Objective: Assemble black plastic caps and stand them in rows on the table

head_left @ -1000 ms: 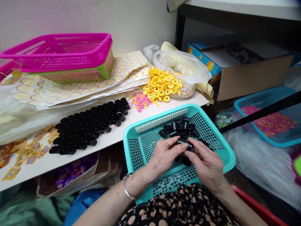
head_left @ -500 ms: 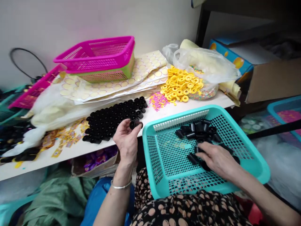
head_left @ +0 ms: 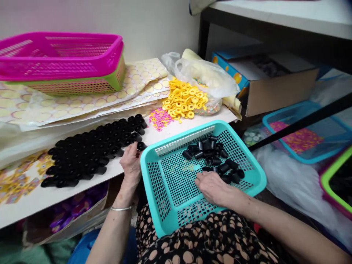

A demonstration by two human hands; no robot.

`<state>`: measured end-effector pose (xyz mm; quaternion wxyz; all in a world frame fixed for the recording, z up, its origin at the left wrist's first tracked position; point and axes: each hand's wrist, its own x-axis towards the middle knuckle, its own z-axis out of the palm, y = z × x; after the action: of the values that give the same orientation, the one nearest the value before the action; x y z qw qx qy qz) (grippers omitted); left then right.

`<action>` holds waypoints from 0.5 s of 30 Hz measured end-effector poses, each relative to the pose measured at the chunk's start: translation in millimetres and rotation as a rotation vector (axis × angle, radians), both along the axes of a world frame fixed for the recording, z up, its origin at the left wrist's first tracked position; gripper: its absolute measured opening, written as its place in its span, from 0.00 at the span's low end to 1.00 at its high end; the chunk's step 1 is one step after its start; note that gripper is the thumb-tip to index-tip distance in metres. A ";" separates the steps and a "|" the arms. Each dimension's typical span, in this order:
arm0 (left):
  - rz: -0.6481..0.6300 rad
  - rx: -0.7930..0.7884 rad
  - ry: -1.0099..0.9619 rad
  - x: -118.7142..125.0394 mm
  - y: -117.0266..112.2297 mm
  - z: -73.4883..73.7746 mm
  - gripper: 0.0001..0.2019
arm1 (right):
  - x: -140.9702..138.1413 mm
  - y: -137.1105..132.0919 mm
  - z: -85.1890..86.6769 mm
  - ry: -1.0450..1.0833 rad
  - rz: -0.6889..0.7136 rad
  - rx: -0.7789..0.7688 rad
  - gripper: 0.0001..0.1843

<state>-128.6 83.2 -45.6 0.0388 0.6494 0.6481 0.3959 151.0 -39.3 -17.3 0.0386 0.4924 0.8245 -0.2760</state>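
From the head camera: the teal basket (head_left: 204, 128) rests on the person's lap, its corner against the tabletop (head_left: 68, 198) edge, which likely keeps the loose caps (head_left: 211, 156) close. The right hand (head_left: 213, 187) lies palm-down inside, fingers bent onto the nearest caps; I cannot tell if they grip one. The left hand (head_left: 131, 164) sits at the tabletop edge, fingers drawn together against the end cap (head_left: 141, 146) of the rows of black caps (head_left: 90, 156); a pinch is unclear. Behind lie pink beads (head_left: 159, 119), yellow rings (head_left: 183, 102) and sticker sheets (head_left: 82, 106). The basket corner crowds the left wrist.
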 end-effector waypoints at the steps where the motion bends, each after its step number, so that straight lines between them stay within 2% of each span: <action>1: 0.000 0.026 0.018 -1.7 1.6 0.1 0.16 | 5.6 -0.9 2.6 0.036 -0.032 -0.003 0.06; 3: 0.012 0.097 0.052 -6.1 0.2 4.6 0.17 | 22.3 -0.8 7.8 0.100 -0.111 -0.008 0.07; 5: 0.036 0.189 0.048 -9.1 -5.7 16.5 0.19 | 43.9 0.1 9.9 0.212 -0.265 -0.024 0.12; 7: 0.062 0.258 -0.042 -5.8 -12.8 36.2 0.18 | 65.9 -0.2 7.2 0.442 -0.529 -0.052 0.18; 9: 0.033 0.247 -0.150 8.4 -18.3 60.7 0.15 | 83.0 -2.4 1.9 0.696 -0.795 -0.084 0.21; 11: -0.116 0.128 -0.167 34.4 -21.0 84.2 0.12 | 92.3 -5.8 -2.5 0.821 -0.936 -0.113 0.21; 13: -0.396 -0.099 -0.092 68.1 -21.9 100.6 0.08 | 94.5 -9.6 -3.7 0.859 -0.985 -0.165 0.20; 15: -0.744 -0.382 0.086 102.3 -22.9 106.4 0.06 | 93.0 -13.8 -1.7 0.903 -1.000 -0.203 0.18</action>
<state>-26.3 60.3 60.9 0.2719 0.8362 0.4323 0.2000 244.0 -53.2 -19.0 -0.3956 0.6446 0.4031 -0.5153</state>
